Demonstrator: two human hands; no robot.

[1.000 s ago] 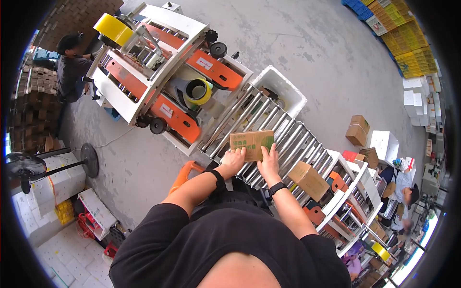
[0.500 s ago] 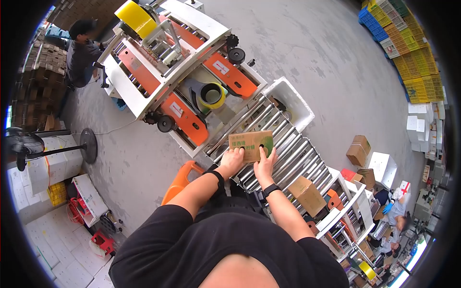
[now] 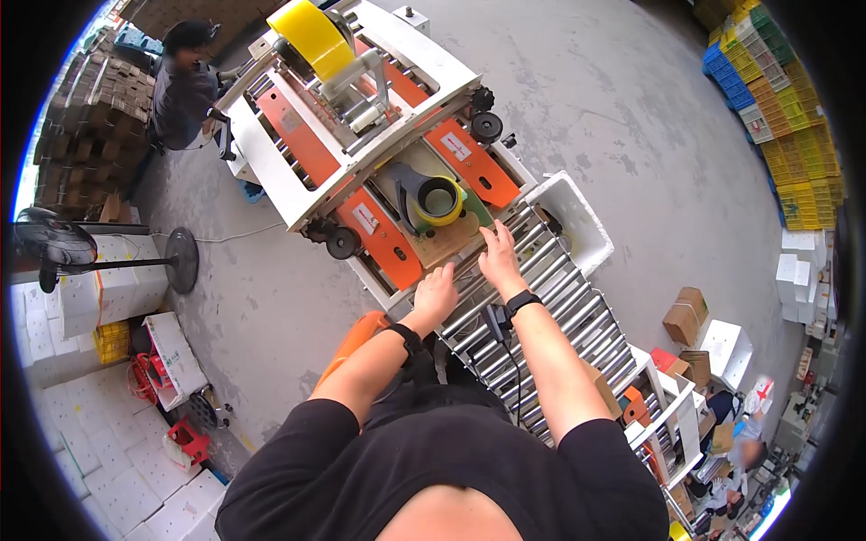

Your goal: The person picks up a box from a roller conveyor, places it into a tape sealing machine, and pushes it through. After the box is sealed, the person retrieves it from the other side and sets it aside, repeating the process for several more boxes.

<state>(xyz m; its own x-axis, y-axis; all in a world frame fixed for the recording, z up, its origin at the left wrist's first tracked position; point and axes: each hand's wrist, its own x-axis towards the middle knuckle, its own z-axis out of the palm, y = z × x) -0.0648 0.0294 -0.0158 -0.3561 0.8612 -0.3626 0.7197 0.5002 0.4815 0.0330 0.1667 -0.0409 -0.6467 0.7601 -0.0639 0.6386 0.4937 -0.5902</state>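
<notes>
Step (apparently): feeding the box (image 3: 444, 247), lying between the orange guides (image 3: 379, 237) | left hand (image 3: 436, 296): fingers loosely curled, empty; right hand (image 3: 499, 259): fingers slightly apart, at box's edge (contact unclear) | next calls for: hands drawn clear

Just past the upper end of the roller conveyor (image 3: 552, 311), a tape dispenser (image 3: 420, 191) is covering part of a carton (image 3: 449, 242), and whether the fingers of the right hand (image 3: 500, 259) are touching that carton is not coming clear. Over the conveyor's lower stretch, the right forearm (image 3: 557, 370) is hiding much of a brown box (image 3: 601, 389). Below the conveyor, the bottom edge is cutting off a yellow tape roll (image 3: 677, 532). Above the conveyor, white labels (image 3: 454, 146) are carrying print too small for reading.
</notes>
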